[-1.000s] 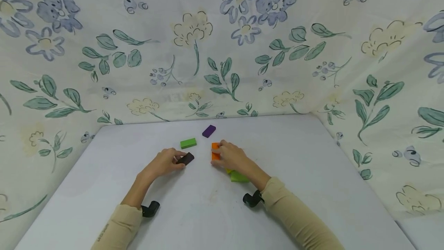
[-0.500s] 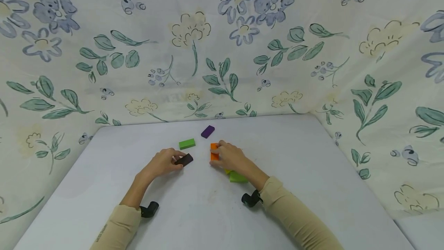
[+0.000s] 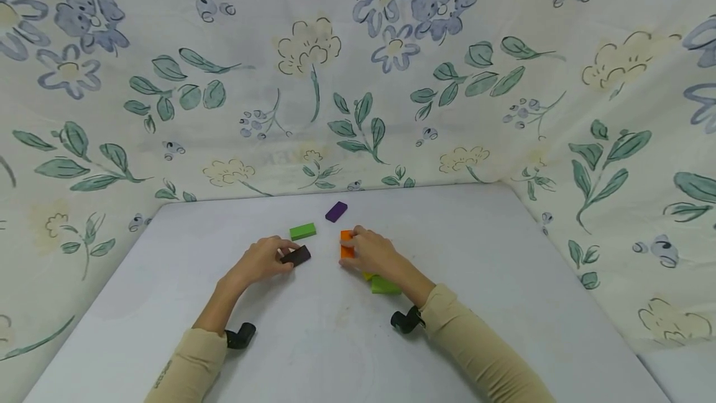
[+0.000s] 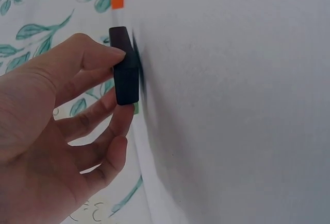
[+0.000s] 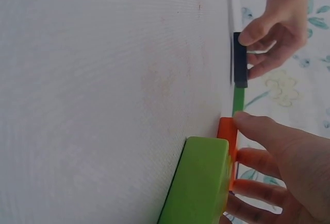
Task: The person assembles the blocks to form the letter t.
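My left hand (image 3: 267, 259) pinches a black rectangular block (image 4: 125, 69) between thumb and fingers, close over the table. To its right, my right hand (image 3: 373, 251) grips an orange block (image 3: 347, 245) by its sides; part of that block is hidden under the fingers. In the right wrist view, a lime green block (image 5: 198, 177) lies just in front of the orange one. A yellow block (image 3: 367, 276) shows only as a sliver beside it, mostly covered by the right hand.
Beyond the black block lies another green block (image 3: 302, 231). A purple block (image 3: 336, 211) rests farther back on the white table (image 3: 313, 353). Floral cloth (image 3: 358, 79) hangs behind and along both sides of the table.
The black block in my left hand has shifted very slightly and turned a little. My right hand stays on the orange block.
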`<state>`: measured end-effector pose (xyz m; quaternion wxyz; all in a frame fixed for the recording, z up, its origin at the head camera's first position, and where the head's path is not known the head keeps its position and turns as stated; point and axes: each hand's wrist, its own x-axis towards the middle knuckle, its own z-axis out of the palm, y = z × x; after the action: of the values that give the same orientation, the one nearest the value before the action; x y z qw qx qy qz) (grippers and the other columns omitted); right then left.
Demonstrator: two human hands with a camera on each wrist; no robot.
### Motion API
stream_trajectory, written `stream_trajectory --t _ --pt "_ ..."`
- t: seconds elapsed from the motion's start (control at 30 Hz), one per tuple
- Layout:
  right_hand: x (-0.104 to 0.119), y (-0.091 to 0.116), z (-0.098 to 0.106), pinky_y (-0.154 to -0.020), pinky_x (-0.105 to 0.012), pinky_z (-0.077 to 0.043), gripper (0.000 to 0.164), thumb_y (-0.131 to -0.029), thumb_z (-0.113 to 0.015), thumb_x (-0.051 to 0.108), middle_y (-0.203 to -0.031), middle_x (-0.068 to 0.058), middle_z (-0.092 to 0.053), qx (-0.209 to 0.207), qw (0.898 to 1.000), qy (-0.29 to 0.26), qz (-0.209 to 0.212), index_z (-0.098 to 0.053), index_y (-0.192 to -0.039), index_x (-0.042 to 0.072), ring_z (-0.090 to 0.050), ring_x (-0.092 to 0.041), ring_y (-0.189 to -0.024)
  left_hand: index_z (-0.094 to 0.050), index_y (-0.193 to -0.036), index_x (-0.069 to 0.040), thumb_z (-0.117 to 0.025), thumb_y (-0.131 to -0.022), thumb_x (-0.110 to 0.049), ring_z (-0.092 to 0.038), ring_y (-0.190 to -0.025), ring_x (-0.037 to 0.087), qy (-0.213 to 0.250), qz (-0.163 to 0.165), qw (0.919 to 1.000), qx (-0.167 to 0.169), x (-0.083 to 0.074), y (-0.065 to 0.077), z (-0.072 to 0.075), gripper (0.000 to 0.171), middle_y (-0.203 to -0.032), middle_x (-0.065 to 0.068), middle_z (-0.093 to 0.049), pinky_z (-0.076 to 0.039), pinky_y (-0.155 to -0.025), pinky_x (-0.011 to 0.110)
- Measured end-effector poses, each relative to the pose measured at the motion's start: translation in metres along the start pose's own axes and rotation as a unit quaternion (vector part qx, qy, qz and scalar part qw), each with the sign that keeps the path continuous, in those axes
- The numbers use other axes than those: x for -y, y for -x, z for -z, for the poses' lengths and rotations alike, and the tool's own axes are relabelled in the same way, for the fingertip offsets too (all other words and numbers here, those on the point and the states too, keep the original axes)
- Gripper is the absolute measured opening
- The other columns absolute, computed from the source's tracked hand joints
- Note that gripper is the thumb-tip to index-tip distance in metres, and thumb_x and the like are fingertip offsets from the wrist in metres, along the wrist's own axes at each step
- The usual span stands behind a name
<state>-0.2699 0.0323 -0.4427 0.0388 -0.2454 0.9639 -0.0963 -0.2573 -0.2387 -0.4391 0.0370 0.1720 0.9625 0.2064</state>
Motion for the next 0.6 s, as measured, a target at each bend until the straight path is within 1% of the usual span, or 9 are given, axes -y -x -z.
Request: stream_trajectory --t 0.27,0.47,0.6 --pt "-0.001 0.001 0.0 -0.094 -0.039 -0.054 0.053 -0.088 -0.068 0.05 -0.139 -0.008 -0.054 0.002 1.0 -0.008 0.0 -0.06 -0.135 0.026 -0.059 -0.023 -0.114 -0.071 -0.118 -0.011 -0.076 -0.08 -0.013 -0.064 -0.086 0.019 -0.007 -0.013 0.9999 0.0 -0.002 -0.004 0.004 0.039 -0.099 0.008 -0.07 -0.052 -0.069 0.034" --pt "-0.002 0.0 0.0 -0.095 -0.041 -0.054 0.053 -0.089 -0.067 0.05 -0.139 -0.008 -0.054 0.004 1.0 -0.013 0.006 -0.061 -0.135 0.025 -0.058 -0.023 -0.115 -0.071 -0.118 -0.01 -0.074 -0.079 -0.013 -0.064 -0.086 0.021 -0.018 -0.019 0.9996 -0.009 -0.002 -0.005 0.007 0.039 -0.099 0.008 -0.069 -0.049 -0.065 0.031" --pt "-0.001 -0.001 0.001 -0.094 -0.041 -0.055 0.053 -0.089 -0.067 0.05 -0.14 -0.007 -0.054 0.005 1.0 -0.013 0.003 -0.061 -0.135 0.026 -0.059 -0.023 -0.114 -0.071 -0.119 -0.01 -0.074 -0.08 -0.013 -0.064 -0.088 0.022 -0.02 -0.024 0.9995 -0.009 -0.003 -0.007 0.013 0.039 -0.1 0.009 -0.069 -0.05 -0.066 0.032"
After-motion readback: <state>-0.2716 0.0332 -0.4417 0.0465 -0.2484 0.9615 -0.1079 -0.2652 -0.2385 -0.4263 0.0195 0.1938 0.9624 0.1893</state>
